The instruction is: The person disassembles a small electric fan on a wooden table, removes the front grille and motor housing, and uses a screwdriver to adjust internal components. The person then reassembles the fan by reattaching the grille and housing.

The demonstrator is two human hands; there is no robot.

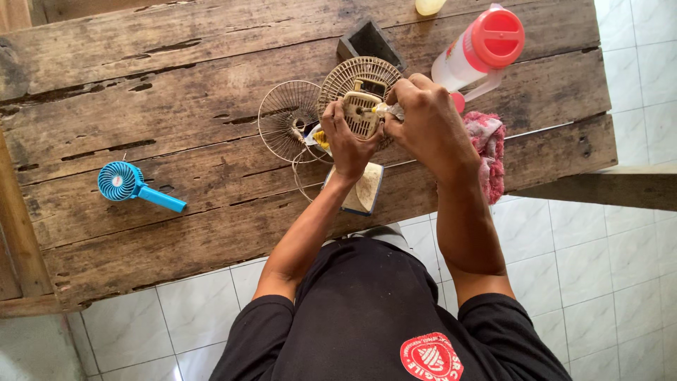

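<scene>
Right now, as I read it from the head view:

Left hand: my left hand [347, 144] is curled shut around the lower side of the beige fan body [362, 113], thumb up against its face, holding it just above the table.

Right hand: my right hand [423, 120] is closed over the fan body's right side, fingertips pinching something small and pale at its edge; I cannot tell what it is.

Where the fan body lies: directly between both hands, right hand nearer its centre, left hand below it.

Long axis: the fan body stands tilted, its round beige rear grille [360, 76] rising behind it toward the far table edge.

Loose part: a wire guard [289, 118] lies flat just left of my left hand, touching or nearly touching the grille.

Crowding right: a red-patterned cloth [488, 152] sits under my right wrist; a red-capped bottle [479, 53] lies beyond it.

Crowding near: a flat block with a pale top [364, 189] rests at the near table edge [211, 243], below my left wrist.

Open room: the wooden planks to the left, between the wire guard and the blue handheld fan [130, 185].
</scene>
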